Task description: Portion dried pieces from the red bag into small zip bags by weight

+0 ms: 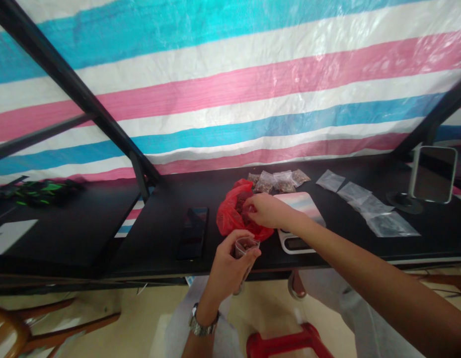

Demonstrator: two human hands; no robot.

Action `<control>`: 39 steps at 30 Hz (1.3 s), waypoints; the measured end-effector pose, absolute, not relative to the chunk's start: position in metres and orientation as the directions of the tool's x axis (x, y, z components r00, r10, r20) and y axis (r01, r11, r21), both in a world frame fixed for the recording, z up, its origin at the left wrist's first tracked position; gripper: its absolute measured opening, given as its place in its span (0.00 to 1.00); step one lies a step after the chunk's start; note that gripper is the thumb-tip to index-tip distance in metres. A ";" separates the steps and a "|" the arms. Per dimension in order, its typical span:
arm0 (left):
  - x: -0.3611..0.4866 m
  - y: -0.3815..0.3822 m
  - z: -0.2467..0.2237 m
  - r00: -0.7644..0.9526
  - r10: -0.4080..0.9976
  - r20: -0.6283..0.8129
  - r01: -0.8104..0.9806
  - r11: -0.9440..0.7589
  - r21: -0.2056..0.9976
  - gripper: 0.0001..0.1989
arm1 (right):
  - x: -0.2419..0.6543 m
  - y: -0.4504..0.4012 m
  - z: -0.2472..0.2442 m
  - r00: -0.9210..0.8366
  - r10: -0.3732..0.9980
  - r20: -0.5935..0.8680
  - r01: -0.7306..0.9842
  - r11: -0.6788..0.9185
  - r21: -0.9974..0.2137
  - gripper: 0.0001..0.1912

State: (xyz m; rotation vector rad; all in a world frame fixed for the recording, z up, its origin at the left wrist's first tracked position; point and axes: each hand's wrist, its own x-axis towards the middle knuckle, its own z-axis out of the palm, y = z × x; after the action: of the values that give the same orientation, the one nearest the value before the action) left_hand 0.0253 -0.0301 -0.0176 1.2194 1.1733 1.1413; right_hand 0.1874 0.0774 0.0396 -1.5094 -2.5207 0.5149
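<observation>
My left hand (230, 263) is wrapped round a small clear plastic bag (246, 247) at the table's front edge. The bag's mouth faces up and some brown bits show inside. My right hand (261, 210) reaches into an open red plastic bag (230, 214) of small dark brown pieces. Its fingers are bunched together among the pieces; what they pinch is too small to name. Beneath my right forearm lies a white digital scale (308, 203), partly covered by the arm. Filled clear bags (284, 185) of brown bits lie behind the red bag.
Several flat clear bags (366, 201) lie on the black table (152, 233) at right. Beyond them a phone or mirror-like screen (434, 174) stands on a round base. A dark phone (193, 233) lies left of the red bag. A red stool (286, 343) is below.
</observation>
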 end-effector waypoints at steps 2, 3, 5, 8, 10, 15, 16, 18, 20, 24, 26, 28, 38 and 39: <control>0.023 -0.029 -0.018 0.052 0.998 -0.019 -0.016 0.020 1.000 0.17 | 0.184 0.077 0.036 -0.480 0.876 -0.043 0.826 0.434 -0.360 0.11; 0.023 -0.028 -0.018 0.048 0.999 -0.016 -0.019 0.017 1.000 0.17 | 0.182 0.077 0.034 -0.475 0.879 -0.039 0.832 0.435 -0.344 0.11; 0.022 -0.027 -0.018 0.047 0.999 -0.011 -0.019 0.011 1.000 0.17 | 0.182 0.077 0.032 -0.458 0.888 -0.024 0.853 0.432 -0.291 0.11; 0.021 -0.027 -0.017 0.061 0.998 -0.024 -0.030 0.026 0.999 0.18 | 0.185 0.077 0.033 -0.435 0.901 -0.005 0.882 0.424 -0.206 0.12; 0.021 -0.027 -0.018 0.078 0.996 -0.043 -0.051 0.047 0.998 0.19 | 0.189 0.075 0.035 -0.431 0.902 -0.014 0.886 0.421 -0.193 0.12; 0.021 -0.027 -0.019 0.085 0.996 -0.040 -0.082 0.047 0.995 0.19 | 0.193 0.071 0.039 -0.422 0.900 -0.110 0.871 0.369 -0.325 0.07; 0.022 -0.026 -0.019 0.083 0.996 -0.036 -0.086 0.043 0.995 0.18 | 0.193 0.070 0.039 -0.424 0.897 -0.128 0.863 0.357 -0.358 0.06; 0.022 -0.025 -0.019 0.078 0.997 -0.029 -0.101 0.037 0.994 0.19 | 0.193 0.070 0.037 -0.439 0.889 -0.131 0.838 0.353 -0.417 0.04; 0.022 -0.023 -0.019 0.063 0.998 -0.020 -0.108 0.027 0.994 0.19 | 0.194 0.069 0.034 -0.457 0.883 -0.107 0.811 0.365 -0.458 0.03; 0.018 -0.020 -0.018 0.001 1.000 -0.006 -0.073 0.006 0.997 0.19 | 0.197 0.065 0.027 -0.485 0.871 -0.077 0.784 0.395 -0.479 0.01; 0.014 -0.020 -0.017 -0.024 1.000 -0.001 -0.065 0.000 0.998 0.19 | 0.196 0.064 0.024 -0.481 0.875 -0.059 0.796 0.407 -0.449 0.02; 0.010 -0.020 -0.016 -0.033 0.999 -0.004 -0.058 0.002 0.998 0.19 | 0.194 0.065 0.022 -0.452 0.891 -0.027 0.821 0.404 -0.403 0.05; -0.002 -0.023 -0.020 0.164 0.986 -0.019 -0.022 0.023 0.999 0.21 | 0.201 0.072 0.025 -0.425 0.902 0.081 0.790 0.413 -0.453 0.03; -0.002 -0.024 -0.021 0.197 0.980 -0.038 -0.026 0.044 0.999 0.21 | 0.204 0.070 0.026 -0.440 0.895 0.076 0.791 0.426 -0.438 0.03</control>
State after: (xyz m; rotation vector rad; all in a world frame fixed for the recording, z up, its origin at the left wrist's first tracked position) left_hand -0.0016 -0.0239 -0.0211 1.2442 1.0606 1.0474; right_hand 0.2035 0.0704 0.0261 -1.4570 -2.3866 0.4928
